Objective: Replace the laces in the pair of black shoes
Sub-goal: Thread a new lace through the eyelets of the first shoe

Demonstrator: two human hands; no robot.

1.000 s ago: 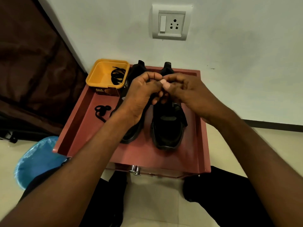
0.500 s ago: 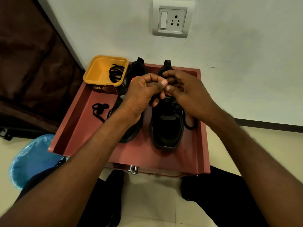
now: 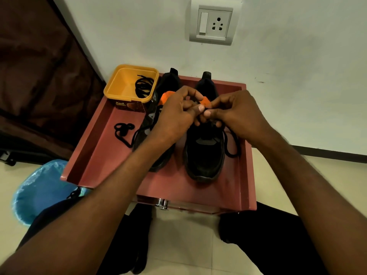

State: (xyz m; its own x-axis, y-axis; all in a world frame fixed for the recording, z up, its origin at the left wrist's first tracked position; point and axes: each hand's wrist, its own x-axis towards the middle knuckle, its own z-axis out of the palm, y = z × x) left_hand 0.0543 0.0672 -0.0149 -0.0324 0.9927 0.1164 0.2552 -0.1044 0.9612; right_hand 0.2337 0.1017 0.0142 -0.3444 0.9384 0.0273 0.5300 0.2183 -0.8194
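Black cord lace (image 3: 231,144) is being pinched over the right shoe (image 3: 204,151) by the curled fingers of the left hand (image 3: 174,114) and right hand (image 3: 236,114), probably for threading or knotting. The 2 soft, rounded shoes are being kept side by side on the red table (image 3: 95,147); spare laces (image 3: 144,86) are lying coiled in the yellow plastic tub (image 3: 111,86), far left.
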